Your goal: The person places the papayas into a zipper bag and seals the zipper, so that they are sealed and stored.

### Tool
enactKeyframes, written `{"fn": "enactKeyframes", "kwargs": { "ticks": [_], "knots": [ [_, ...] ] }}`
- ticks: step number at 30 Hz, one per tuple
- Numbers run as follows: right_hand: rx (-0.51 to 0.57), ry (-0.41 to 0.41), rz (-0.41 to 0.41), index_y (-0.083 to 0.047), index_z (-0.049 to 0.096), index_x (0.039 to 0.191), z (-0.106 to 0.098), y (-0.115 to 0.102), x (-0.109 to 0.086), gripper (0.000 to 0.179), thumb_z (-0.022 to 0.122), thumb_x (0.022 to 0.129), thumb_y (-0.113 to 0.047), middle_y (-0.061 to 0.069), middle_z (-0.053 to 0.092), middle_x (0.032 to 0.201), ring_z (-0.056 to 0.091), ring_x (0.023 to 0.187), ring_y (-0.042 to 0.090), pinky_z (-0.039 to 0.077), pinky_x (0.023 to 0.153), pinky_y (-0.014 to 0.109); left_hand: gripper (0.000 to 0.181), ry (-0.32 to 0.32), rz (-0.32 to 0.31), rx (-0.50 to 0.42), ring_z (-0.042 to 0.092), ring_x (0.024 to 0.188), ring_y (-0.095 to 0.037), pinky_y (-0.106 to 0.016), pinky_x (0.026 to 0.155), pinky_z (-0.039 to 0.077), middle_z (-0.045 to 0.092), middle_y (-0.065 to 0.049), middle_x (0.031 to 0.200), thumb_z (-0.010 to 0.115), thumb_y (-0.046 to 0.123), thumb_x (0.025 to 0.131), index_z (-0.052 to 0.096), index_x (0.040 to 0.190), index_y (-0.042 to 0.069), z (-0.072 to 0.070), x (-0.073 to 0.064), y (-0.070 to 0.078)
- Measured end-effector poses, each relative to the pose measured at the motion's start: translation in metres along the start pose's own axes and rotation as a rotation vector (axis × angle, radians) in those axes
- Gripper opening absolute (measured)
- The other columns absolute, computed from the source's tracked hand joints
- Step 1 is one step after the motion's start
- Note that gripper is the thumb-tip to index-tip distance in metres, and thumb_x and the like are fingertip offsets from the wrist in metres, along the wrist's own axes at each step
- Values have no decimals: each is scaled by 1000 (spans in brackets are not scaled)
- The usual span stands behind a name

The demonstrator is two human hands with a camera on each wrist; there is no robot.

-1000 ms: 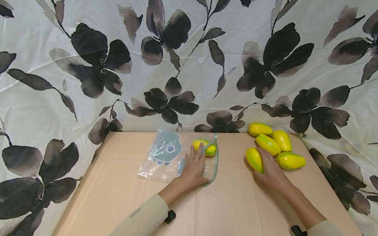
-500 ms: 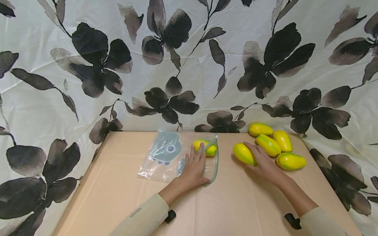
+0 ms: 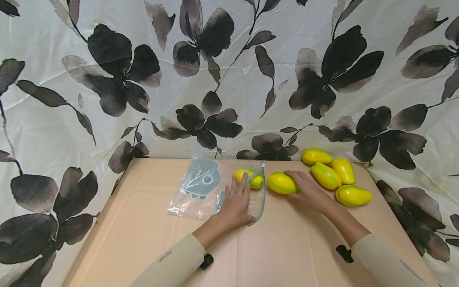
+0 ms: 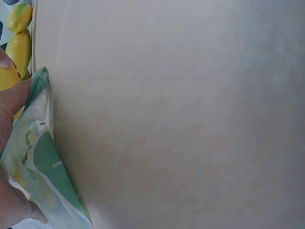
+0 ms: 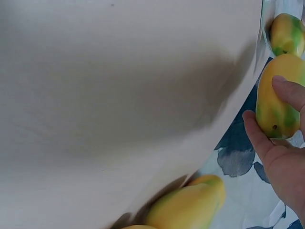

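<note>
A clear plastic zip bag (image 3: 193, 199) with a blue-grey cartoon print and a green edge lies flat on the board. One yellow-green mango (image 3: 256, 182) is inside it, near the green-edged mouth. My left hand (image 3: 234, 205) rests on the bag beside that mango, fingers spread and fairly straight. My right hand (image 3: 305, 189) grips a second mango (image 3: 281, 183) just right of the bag's mouth. In the right wrist view, thumb and fingers hold this mango (image 5: 276, 107) by its lower end, close to the bagged one (image 5: 287, 36).
Several more mangoes (image 3: 326, 175) are grouped at the back right of the brown cardboard surface (image 3: 229, 255). Behind it hangs a white cloth (image 3: 251, 87) with dark flowers. Black wrist straps show at both sleeves.
My right hand has carried the mango leftward from beside the group to the bag's mouth. My left hand and the bag stay in place.
</note>
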State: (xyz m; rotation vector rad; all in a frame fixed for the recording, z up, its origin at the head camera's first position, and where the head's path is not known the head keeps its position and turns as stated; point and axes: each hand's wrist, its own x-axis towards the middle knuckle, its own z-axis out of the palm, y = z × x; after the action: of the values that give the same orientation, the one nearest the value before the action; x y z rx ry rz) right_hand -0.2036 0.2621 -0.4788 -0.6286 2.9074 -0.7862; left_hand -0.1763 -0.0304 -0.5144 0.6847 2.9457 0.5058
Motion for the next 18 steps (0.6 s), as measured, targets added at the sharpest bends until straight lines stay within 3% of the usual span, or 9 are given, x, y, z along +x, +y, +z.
{"fn": "enactKeyframes", "kwargs": {
  "ticks": [9,18],
  "knots": [
    [-20,-21,-14,-9,39,155,3,-5,12,82,83,86,-10,21,51,148,51,136,41,41,114,61,133,12,15,8,-6,158,-48,-73,120,17,-12,-9,175,95,51,67,16,165,5,0,0,-1],
    [-30,16,-19,2,47,140,13,-19,22,70,85,84,-8,25,55,135,56,123,41,47,108,59,133,39,29,37,-4,157,-51,-75,118,18,-11,-9,175,95,52,65,20,165,6,0,1,0]
  ]
}}
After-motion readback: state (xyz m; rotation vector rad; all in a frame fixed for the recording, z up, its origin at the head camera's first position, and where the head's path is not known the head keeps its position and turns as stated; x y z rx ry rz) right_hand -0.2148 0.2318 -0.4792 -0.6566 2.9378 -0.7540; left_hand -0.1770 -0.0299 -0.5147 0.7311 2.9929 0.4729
